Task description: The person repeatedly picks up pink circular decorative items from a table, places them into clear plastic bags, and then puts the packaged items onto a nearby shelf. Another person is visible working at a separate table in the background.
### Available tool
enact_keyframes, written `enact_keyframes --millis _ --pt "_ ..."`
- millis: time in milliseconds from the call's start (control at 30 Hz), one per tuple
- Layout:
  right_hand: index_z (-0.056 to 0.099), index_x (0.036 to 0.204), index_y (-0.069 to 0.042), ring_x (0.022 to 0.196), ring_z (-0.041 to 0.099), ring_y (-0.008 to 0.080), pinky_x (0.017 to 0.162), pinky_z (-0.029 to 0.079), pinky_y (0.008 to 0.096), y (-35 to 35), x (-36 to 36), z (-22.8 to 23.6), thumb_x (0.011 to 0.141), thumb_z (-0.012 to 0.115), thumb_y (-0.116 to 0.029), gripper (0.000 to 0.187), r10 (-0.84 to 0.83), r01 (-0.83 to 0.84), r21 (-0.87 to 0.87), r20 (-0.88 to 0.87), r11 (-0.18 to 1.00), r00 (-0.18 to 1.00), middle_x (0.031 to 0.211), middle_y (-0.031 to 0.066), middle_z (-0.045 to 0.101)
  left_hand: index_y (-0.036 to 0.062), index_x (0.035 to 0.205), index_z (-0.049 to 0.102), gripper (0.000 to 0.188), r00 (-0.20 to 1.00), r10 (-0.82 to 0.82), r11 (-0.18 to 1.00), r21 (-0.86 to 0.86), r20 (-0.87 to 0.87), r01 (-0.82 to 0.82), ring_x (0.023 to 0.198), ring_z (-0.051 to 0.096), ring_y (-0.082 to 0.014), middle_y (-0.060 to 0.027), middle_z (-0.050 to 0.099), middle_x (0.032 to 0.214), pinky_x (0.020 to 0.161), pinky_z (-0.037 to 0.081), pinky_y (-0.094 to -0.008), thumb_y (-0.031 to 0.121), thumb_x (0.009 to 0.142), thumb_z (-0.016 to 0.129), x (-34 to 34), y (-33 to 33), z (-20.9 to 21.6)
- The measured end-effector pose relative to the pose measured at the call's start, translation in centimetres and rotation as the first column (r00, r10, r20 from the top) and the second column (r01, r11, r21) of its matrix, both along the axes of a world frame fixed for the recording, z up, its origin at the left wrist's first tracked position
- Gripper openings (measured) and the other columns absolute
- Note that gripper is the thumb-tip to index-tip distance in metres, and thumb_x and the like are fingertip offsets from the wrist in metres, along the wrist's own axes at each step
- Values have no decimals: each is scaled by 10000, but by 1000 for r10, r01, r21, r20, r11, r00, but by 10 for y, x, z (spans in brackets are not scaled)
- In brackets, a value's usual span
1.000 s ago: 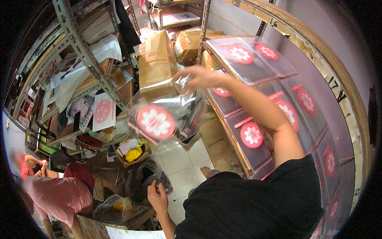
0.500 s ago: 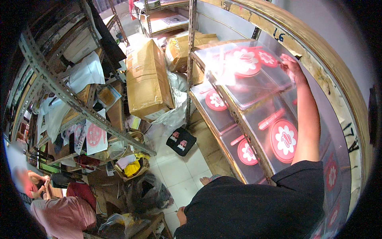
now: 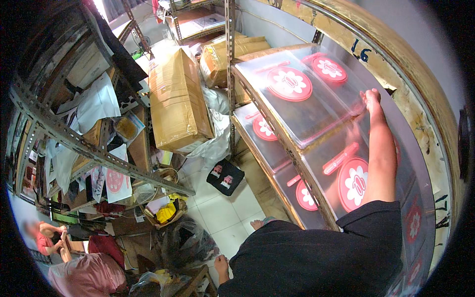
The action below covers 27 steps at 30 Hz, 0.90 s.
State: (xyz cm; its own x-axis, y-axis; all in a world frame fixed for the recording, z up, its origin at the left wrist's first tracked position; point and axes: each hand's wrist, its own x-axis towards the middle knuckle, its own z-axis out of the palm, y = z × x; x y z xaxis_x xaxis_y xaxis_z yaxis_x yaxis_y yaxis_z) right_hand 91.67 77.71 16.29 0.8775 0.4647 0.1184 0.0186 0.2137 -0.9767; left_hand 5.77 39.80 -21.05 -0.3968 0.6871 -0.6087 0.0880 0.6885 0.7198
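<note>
At the far side of a rack to my right, my right hand (image 3: 372, 99) has its fingers closed at the outer edge of a clear plastic sheet (image 3: 316, 111). This sheet lies on top of a stack of similar sheets and carries a pink round print with a white flower (image 3: 290, 84) and a pink bar beside it. More printed sheets lie in the nearer section, under my forearm, where another flower print (image 3: 352, 184) shows. My left hand (image 3: 221, 268) hangs low beside my body with its fingers curled in, and nothing shows in it.
Metal rack posts (image 3: 229, 74) and shelf edges (image 3: 287, 151) frame the sheets. Large cardboard boxes (image 3: 179, 101) stand ahead. A black printed cloth (image 3: 225, 176) lies on the tiled floor. Cluttered shelves (image 3: 94, 163) run along the left, and another person (image 3: 89, 272) sits low at the left.
My right hand has come slightly lower and nearer. The strong glare on the top sheet is gone, so its flower prints show clearly. My left hand has shifted slightly and shows more.
</note>
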Motion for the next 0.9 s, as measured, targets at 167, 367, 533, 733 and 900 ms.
enact_keyframes --millis 167,367,533,733,900 --pt "188 1488 40 793 692 278 562 555 287 6 -7 1 831 425 70 699 -97 97 -76 4 992 995 1016 158 547 -46 925 667 291 996 -59 995 -85 -71 53 718 594 -199 -100 666 836 660 476 -364 225 904 563 9 13 24" --pt "181 1483 48 833 682 306 685 616 337 5 -2 7 808 408 109 715 -203 210 -198 58 957 978 1232 243 459 -53 916 669 289 996 -42 994 -101 -84 33 733 586 -206 -104 669 834 676 476 -379 226 886 603 12 -2 -4" --pt "243 1451 62 790 674 285 640 608 326 12 -17 15 792 405 120 681 -193 185 -237 -10 954 981 1148 235 501 -58 894 668 282 998 -13 996 -93 -69 6 729 577 -196 -106 667 832 677 475 -384 221 877 630 12 -12 -17" --pt "427 1342 19 944 642 373 827 550 437 -2 -23 30 808 502 -39 542 -231 378 -517 326 768 917 1180 232 564 -40 931 664 230 999 17 997 -73 30 -15 726 550 -177 -79 642 819 672 459 -362 182 915 607 11 -5 -14" --pt "621 1204 -128 1108 596 406 1012 458 459 -14 -80 56 824 557 -208 393 79 683 -620 760 386 645 1229 198 615 -32 946 651 220 996 39 999 -16 76 -38 725 534 -162 -50 623 820 673 444 -341 181 925 602 4 -22 -21"
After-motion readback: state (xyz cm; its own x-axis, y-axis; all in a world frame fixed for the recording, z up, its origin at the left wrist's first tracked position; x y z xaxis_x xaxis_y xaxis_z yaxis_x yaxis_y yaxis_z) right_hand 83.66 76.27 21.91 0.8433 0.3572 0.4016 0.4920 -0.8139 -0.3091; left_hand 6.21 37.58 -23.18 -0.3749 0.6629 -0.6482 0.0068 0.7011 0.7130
